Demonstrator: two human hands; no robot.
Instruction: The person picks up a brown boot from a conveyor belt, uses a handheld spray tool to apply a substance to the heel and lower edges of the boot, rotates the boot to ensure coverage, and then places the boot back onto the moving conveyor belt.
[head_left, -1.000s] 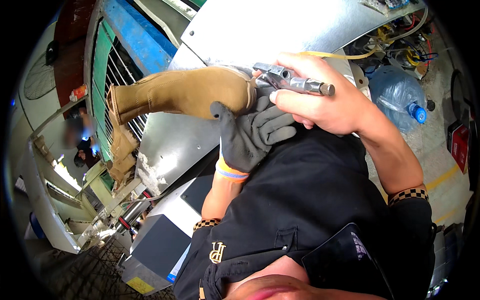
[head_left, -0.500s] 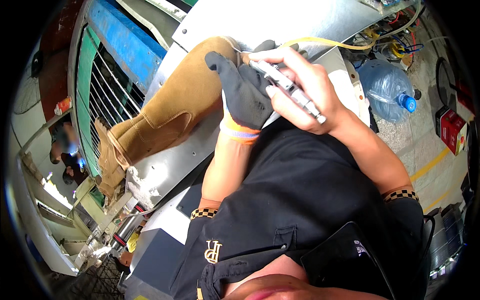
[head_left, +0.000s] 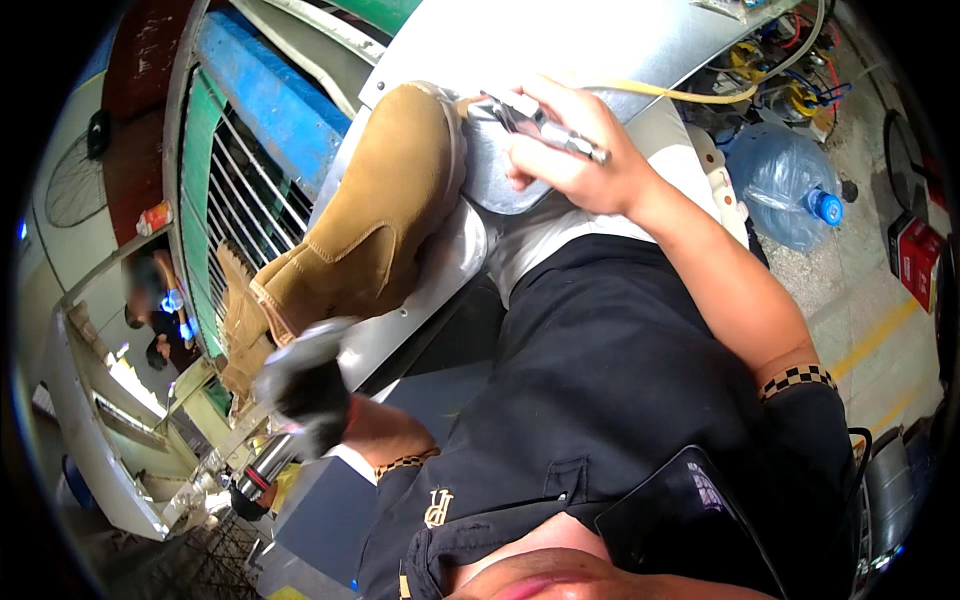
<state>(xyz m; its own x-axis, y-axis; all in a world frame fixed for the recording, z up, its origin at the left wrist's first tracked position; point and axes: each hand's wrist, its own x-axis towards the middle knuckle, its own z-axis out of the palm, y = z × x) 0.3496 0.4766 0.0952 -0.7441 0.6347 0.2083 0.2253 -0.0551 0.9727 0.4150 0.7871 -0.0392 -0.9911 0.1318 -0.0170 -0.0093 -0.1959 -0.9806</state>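
Holding a metal hand tool [head_left: 545,125] in a closed grip, the bare right hand [head_left: 580,150] is pressing its jaws against the toe end of a tan suede boot [head_left: 375,215], close to where the pale sole edge is meeting the upper. The boot is lying on its side over the person's lap and against a grey metal bench edge [head_left: 440,270], with the toe pointing up in the picture and the open shaft hanging down to the left. The left hand [head_left: 305,385], wearing a dark grey glove, is sitting just below the shaft opening; it is blurred, so one cannot tell whether its fingers are curled around something or only touching the boot's rim. Judging from its look, the boot is handling as a rather light thing: the shaft is soft and is folding easily (the elastic side panel is giving way first), while the toe and sole are stiffer and are offering the better place for gripping. The suede surface is probably not slippery. As for containers, a large clear blue water bottle [head_left: 775,185] with a blue cap is lying on the floor at the right, and it is seeming nearly empty. A red canister [head_left: 915,262] is standing further right; its contents are not visible.
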